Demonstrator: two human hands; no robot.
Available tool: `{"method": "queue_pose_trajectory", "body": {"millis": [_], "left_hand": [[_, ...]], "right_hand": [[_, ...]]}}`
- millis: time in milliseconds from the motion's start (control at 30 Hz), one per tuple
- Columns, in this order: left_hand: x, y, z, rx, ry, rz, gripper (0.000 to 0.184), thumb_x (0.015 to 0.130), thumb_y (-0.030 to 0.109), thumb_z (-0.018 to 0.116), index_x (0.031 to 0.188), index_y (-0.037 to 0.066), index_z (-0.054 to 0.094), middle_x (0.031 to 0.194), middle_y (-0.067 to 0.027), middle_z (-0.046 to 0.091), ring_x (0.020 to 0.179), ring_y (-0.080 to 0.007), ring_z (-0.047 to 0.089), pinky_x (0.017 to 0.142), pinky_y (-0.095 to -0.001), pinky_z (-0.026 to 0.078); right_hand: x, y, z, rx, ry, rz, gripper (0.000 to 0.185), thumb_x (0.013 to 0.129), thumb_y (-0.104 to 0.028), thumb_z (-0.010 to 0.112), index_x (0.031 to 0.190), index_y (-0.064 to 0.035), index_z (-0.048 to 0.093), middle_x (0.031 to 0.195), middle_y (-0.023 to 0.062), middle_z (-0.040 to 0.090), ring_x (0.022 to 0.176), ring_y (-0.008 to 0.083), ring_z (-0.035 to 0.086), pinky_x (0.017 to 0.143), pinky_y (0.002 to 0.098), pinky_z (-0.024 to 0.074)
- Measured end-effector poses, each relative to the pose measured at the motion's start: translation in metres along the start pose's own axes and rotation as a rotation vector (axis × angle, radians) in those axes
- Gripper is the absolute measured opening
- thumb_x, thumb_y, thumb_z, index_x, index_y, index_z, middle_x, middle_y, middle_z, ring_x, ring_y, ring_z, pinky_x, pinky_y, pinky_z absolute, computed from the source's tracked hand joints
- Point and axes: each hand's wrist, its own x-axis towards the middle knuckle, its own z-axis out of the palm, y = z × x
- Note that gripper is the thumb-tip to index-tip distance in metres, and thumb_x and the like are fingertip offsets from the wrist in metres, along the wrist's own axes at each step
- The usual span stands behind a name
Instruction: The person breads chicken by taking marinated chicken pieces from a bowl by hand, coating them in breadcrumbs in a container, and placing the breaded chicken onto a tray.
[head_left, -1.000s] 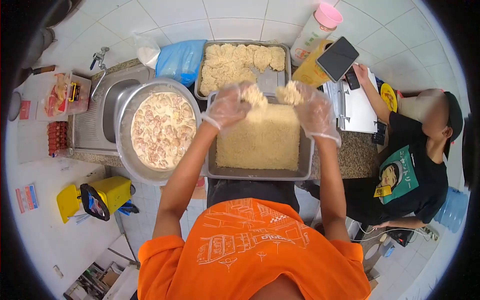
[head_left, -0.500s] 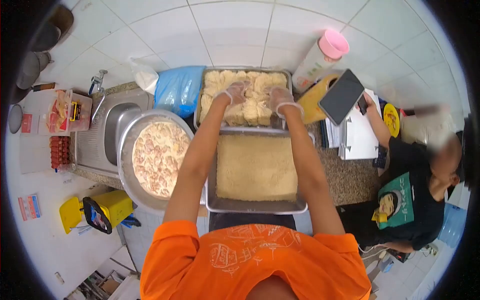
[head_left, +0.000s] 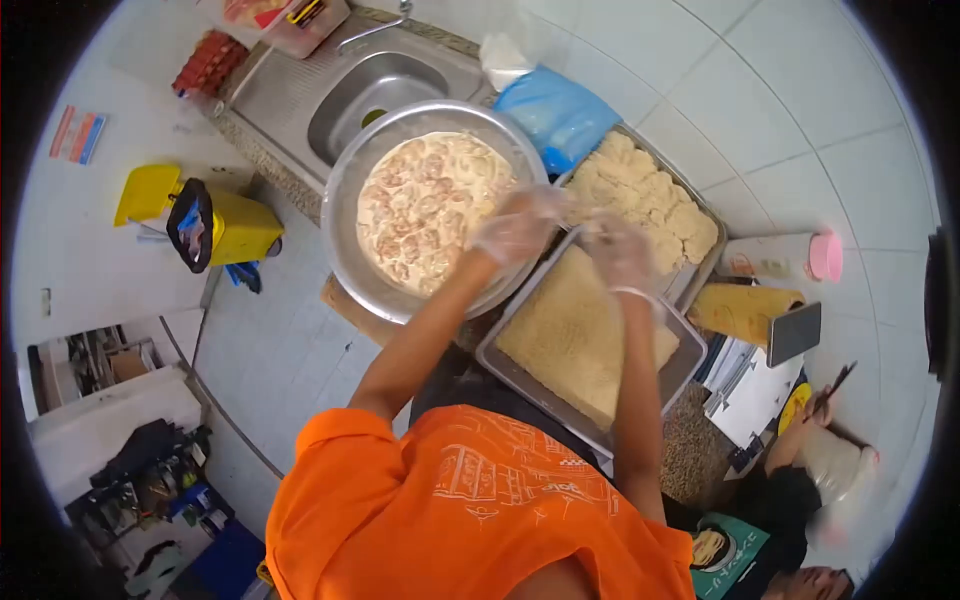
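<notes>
Pale pieces in creamy batter [head_left: 415,205] lie in a wide, round metal bowl [head_left: 342,215]; the left hand [head_left: 518,225], in a clear plastic glove, is over its right-hand rim. The right hand [head_left: 622,252], likewise gloved, is over the grey rectangular tray [head_left: 688,358] of fine tan crumbs [head_left: 570,340] alongside. Both hands blur, so whether the fingers spread, press together or pinch anything cannot be told. Beyond are crumb-coated pieces [head_left: 630,185] and a shiny blue plastic bag [head_left: 555,112].
</notes>
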Motion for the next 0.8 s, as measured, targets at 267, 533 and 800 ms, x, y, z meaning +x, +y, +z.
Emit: {"method": "queue_pose_trajectory", "body": {"millis": [267,533,800], "left_hand": [[-0.152,-0.201,-0.074,0.421,-0.01,-0.481,0.033,0.074,0.011,0.058,0.107,0.007,0.061,0.104,-0.0124,0.062,0.093,-0.0285,0.06,0.082,-0.0369,0.049],[-0.097,-0.199,-0.049,0.439,-0.077,-0.567,0.02,0.07,0.013,0.06,0.086,0.003,0.067,0.085,-0.0204,0.065,0.084,-0.0351,0.063,0.074,-0.0419,0.05],[-0.104,-0.216,-0.078,0.427,-0.26,-0.472,0.027,0.067,0.019,0.066,0.089,0.004,0.067,0.09,-0.0201,0.065,0.088,-0.0341,0.063,0.077,-0.0402,0.05]], "right_hand": [[0.065,-0.113,0.197,-0.373,0.267,-0.584,0.026,0.082,-0.018,0.046,0.097,-0.009,0.065,0.092,0.0169,0.064,0.083,0.0315,0.062,0.077,0.0409,0.0484],[0.138,-0.138,0.174,-0.313,-0.138,-0.471,0.018,0.075,-0.02,0.056,0.084,-0.008,0.066,0.082,0.0159,0.064,0.084,0.032,0.062,0.075,0.0418,0.0497],[0.132,-0.133,0.192,-0.276,-0.22,-0.381,0.031,0.07,-0.033,0.062,0.082,-0.0047,0.067,0.088,0.0163,0.064,0.087,0.0325,0.061,0.081,0.0401,0.0473]]}}
